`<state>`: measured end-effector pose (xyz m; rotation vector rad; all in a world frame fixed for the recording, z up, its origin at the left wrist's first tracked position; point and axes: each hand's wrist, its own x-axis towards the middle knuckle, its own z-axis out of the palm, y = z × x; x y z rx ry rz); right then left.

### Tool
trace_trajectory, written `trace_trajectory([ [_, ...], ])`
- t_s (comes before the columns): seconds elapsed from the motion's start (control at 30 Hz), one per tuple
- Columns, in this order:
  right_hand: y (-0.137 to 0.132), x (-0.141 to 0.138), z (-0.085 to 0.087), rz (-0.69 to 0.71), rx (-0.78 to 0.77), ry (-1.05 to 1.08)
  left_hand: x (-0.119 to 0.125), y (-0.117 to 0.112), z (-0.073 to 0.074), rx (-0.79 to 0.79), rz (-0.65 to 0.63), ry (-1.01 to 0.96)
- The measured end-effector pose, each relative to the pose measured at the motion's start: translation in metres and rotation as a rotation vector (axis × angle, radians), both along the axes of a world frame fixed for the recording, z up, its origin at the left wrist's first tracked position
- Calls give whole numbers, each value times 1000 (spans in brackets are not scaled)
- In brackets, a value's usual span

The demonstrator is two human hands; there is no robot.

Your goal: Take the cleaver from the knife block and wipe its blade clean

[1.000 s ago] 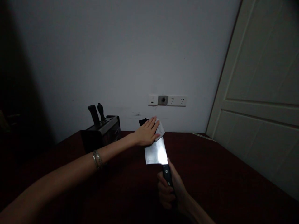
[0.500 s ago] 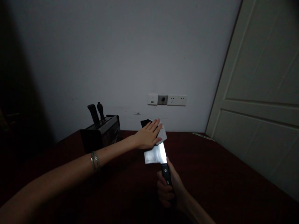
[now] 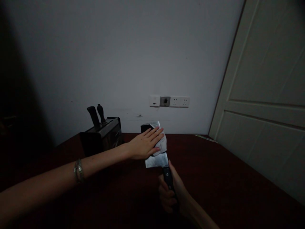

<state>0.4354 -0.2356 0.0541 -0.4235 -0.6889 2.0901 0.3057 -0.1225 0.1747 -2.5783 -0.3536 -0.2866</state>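
My right hand [image 3: 182, 192] is closed around the black riveted handle of a cleaver [image 3: 154, 162], whose broad metal blade points away from me above the table. A white cloth or tissue [image 3: 162, 145] lies over the middle of the blade. On top of it rests my left hand [image 3: 144, 144], fingers stretched out flat, with a bracelet on that wrist. Parts of the cloth and blade are hidden under this hand. Beyond the fingers the blade's far end shows, partly dark at its left corner.
At left on the dark red table [image 3: 209, 171] stands a knife block [image 3: 101, 136] with two black handles sticking up. Behind the table is a pale wall with sockets [image 3: 179, 101]. A white panelled door [image 3: 262, 133] borders the right side. A thin strip [image 3: 205, 138] lies near the back edge.
My left hand and the cloth have slid along the blade toward the handle, uncovering more of its far end. My right hand keeps its grip on the cleaver, nearly in place.
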Motion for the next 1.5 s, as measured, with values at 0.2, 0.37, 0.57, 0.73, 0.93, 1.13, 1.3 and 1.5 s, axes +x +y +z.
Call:
trace_trajectory([
  [0.2, 3, 2, 0, -1, 3, 2, -4, -23, -18, -10, -94, 47],
  [0.37, 4, 2, 0, 15, 4, -14, -4, -14, -16, -14, -75, 15],
  [0.57, 4, 3, 1, 21, 49, 53, 3, 3, -8, -6, 17, -48],
  [0.73, 3, 5, 2, -5, 71, 47, 1, -19, -20, -10, -58, 6],
  [0.93, 3, 8, 5, 5, 102, 100, 7, 4, -9, -18, 15, -28],
  [1.13, 2, 11, 6, 4, 94, 126, 0, -6, -9, -8, -59, 33],
  [1.3, 5, 13, 4, 31, 111, 163, -3, -2, -10, -40, -46, 54],
  [1.5, 6, 13, 1, 49, 132, 182, -3, 2, -5, -33, -68, 69],
])
